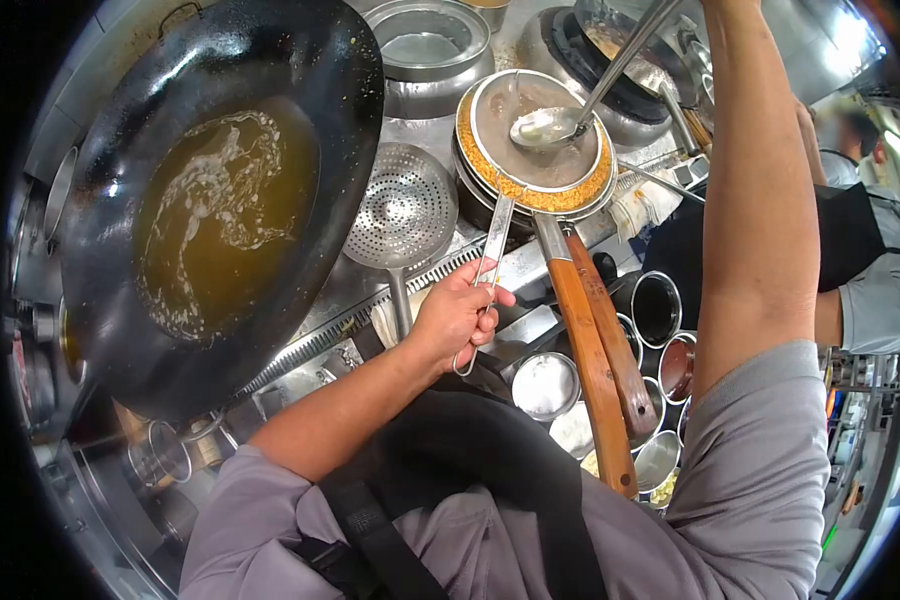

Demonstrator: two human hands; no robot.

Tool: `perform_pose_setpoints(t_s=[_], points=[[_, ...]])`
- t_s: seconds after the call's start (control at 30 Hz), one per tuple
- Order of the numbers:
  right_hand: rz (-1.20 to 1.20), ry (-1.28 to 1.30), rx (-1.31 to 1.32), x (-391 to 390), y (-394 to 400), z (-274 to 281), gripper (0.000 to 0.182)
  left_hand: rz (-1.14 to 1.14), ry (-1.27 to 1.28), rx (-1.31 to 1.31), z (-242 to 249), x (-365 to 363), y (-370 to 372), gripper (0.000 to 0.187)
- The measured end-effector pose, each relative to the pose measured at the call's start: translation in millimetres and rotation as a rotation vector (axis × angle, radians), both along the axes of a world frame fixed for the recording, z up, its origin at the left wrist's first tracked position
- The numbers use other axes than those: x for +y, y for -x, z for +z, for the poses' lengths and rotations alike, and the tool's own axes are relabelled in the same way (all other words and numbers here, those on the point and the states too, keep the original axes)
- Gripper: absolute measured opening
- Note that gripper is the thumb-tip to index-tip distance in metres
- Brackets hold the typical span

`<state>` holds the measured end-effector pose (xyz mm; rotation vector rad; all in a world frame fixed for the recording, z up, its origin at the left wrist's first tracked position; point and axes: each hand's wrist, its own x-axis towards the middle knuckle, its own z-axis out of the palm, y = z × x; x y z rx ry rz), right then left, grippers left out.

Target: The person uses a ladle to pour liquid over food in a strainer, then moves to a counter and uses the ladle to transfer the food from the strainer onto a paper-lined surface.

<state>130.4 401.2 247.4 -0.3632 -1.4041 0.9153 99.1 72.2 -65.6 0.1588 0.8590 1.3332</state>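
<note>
At the far left a large black wok (220, 200) sits tilted, holding a pool of amber oil (225, 215) with pale foam across it. Just right of the wok a perforated skimmer (407, 208) lies face up on the steel counter (430, 135), its handle running down toward the person. Behind it stands a steel pot (430, 50).

The left hand (457, 318) is clenched around the thin metal handle of a fine-mesh strainer (535, 140), fingers curled over it and the wire loop at the handle's end hanging below the fist. The strainer itself lies up and to the right of this hand, resting on top of a dark pan (480, 205); golden fried crumbs (560, 192) line its lower rim. Two wooden handles (595, 345) slant down from beneath the strainer, just right of the left hand.

A ladle (548, 128) rests with its bowl inside the strainer, and its long shaft rises up to the right. The right arm reaches upward along the right side; its hand is out of the frame, so its grip cannot be told. Below, small steel seasoning containers (545, 385) cluster near the handles. At the far right another person's sleeve (885, 290) shows.
</note>
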Motion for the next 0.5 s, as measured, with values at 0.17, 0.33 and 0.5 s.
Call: perform_pose_setpoints(t_s=[0.17, 0.33, 0.5], points=[[0.0, 0.005, 0.106, -31.7, -43.2, -9.9, 0.032, 0.01, 0.008, 0.019, -4.5, 0.5, -2.5, 0.042], [0.424, -0.204, 0.064, -21.8, -163.6, -53.9, 0.023, 0.023, 0.02, 0.006, -14.9, 2.3, -8.3, 0.041], [0.57, 0.063, 0.25, -91.4, -204.6, -0.4, 0.03, 0.05, 0.026, 0.11, -19.6, 1.9, -9.9, 0.038]])
